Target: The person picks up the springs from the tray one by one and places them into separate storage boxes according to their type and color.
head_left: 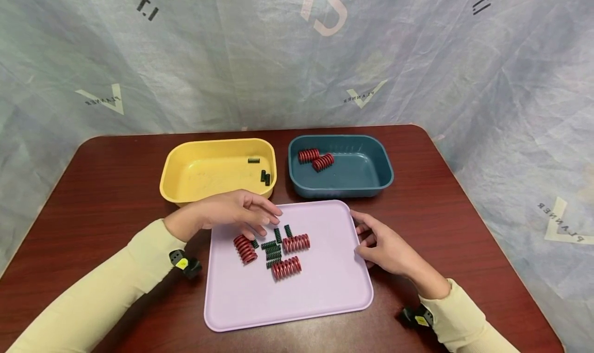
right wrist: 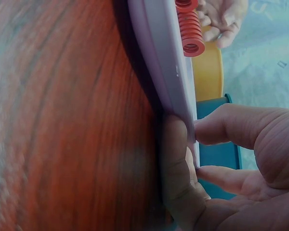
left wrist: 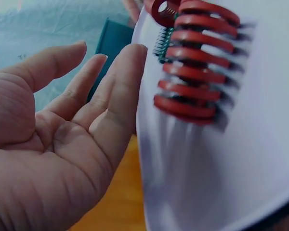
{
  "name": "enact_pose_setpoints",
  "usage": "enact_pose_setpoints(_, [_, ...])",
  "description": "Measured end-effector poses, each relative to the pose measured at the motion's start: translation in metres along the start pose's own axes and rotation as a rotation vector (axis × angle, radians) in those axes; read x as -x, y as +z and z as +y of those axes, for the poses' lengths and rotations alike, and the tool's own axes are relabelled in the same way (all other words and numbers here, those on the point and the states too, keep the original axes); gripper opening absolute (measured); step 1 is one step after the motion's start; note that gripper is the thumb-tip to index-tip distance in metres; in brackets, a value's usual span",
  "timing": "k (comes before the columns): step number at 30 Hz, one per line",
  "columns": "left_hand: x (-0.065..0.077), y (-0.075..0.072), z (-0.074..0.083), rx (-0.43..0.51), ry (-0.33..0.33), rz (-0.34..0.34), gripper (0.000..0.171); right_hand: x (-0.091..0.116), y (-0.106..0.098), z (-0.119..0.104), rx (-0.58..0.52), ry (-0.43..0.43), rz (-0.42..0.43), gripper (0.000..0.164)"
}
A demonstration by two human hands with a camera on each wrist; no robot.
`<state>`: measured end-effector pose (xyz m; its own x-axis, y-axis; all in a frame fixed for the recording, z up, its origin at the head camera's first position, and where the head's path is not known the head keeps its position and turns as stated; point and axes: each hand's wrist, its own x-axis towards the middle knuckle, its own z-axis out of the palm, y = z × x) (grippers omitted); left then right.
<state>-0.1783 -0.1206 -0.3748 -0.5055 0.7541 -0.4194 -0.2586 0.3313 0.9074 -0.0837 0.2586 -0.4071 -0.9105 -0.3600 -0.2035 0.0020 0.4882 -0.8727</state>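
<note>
Just beyond my left hand (head_left: 232, 211) stands the yellow bin (head_left: 204, 175), with small green springs in its right part. My left hand is over the tray's far left part, fingers extended and spread, thumb apart, holding nothing.

Just on the near side of its fingertips lies a red spring (head_left: 245, 250). I judge it stiff and fairly heavy for its size; being round, it may roll on the smooth tray. Grip it across the middle of the coil.

To the right of that hand lie the loose green springs (head_left: 273, 250). Expect these to be light and easily scattered; pinch one by its sides, using fingertips only. Two more red springs (head_left: 296, 243) (head_left: 286, 268) lie beside them; handle likewise.

Beyond and to the left of my right hand (head_left: 382, 247) stands the blue bin (head_left: 359, 167), two red springs inside. My right hand pinches the right rim of the tray (head_left: 325, 288), which I judge light, rigid and best held there.
</note>
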Motion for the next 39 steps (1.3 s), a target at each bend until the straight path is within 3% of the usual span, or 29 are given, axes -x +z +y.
enact_pose_setpoints(15, [-0.026,0.014,-0.006,-0.093,-0.057,-0.014,0.038,0.0,0.0,0.0,-0.005,-0.006,-0.002,0.078])
enact_pose_setpoints(28, [-0.027,0.017,-0.005,-0.073,-0.074,0.029,0.033,0.0,0.0,0.0,-0.003,0.001,0.003,0.078])
enact_pose_setpoints(39, [-0.019,0.023,0.001,-0.098,-0.045,0.042,0.042,0.0,0.001,0.0,-0.01,0.002,0.001,0.078])
